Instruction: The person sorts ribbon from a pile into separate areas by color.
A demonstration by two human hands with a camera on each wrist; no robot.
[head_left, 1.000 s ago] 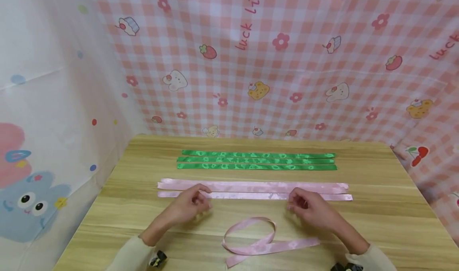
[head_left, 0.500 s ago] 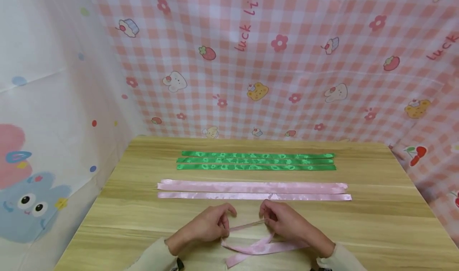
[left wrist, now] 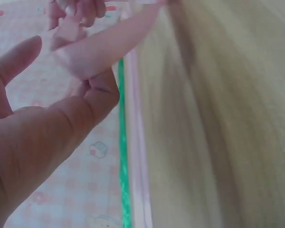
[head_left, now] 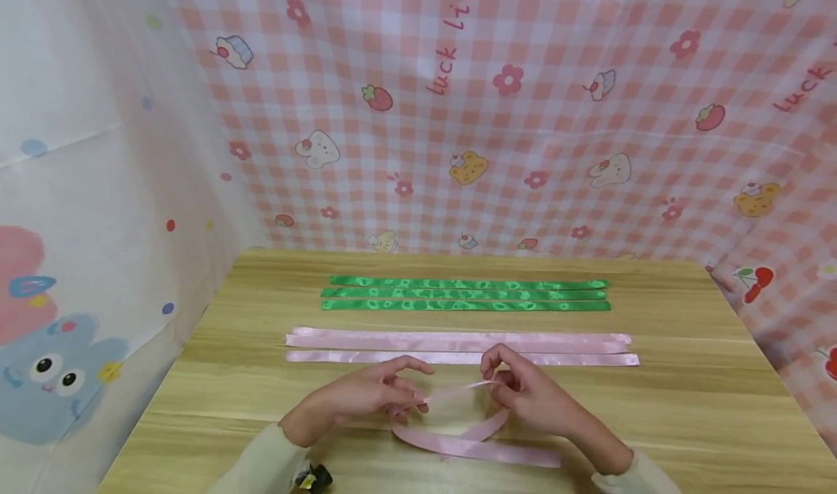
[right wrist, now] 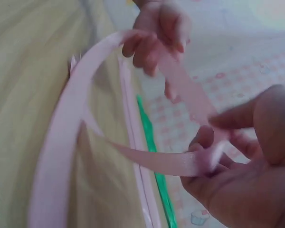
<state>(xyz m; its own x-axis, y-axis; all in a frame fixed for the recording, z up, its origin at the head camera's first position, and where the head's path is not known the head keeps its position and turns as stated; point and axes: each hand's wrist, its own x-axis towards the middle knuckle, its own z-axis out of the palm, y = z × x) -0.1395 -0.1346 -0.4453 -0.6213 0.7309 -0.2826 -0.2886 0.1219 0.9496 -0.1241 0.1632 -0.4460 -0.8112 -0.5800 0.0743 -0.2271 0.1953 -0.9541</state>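
Observation:
A loose pink satin ribbon (head_left: 484, 450) is raised in a loop between my two hands, its near end trailing low over the wooden table (head_left: 216, 414). My left hand (head_left: 366, 396) holds the loop's left side at the thumb, with the index finger stretched out. In the left wrist view the ribbon (left wrist: 109, 47) crosses in front of the thumb tip. My right hand (head_left: 539, 399) pinches the ribbon's right part between thumb and fingers. The right wrist view shows the ribbon (right wrist: 168, 164) folding into that pinch, partly hidden by the fingers.
Just behind the hands, flat pink ribbons (head_left: 458, 340) lie side by side across the table. Farther back are three green ribbons (head_left: 464, 294) in parallel. A pink checked cloth (head_left: 418, 131) hangs behind the table, and a white printed cloth (head_left: 131, 189) at the left.
Both hands came down and inward from above the flat pink ribbons to the loose ribbon, took hold of its loop, and lifted it slightly, pulling its near tail.

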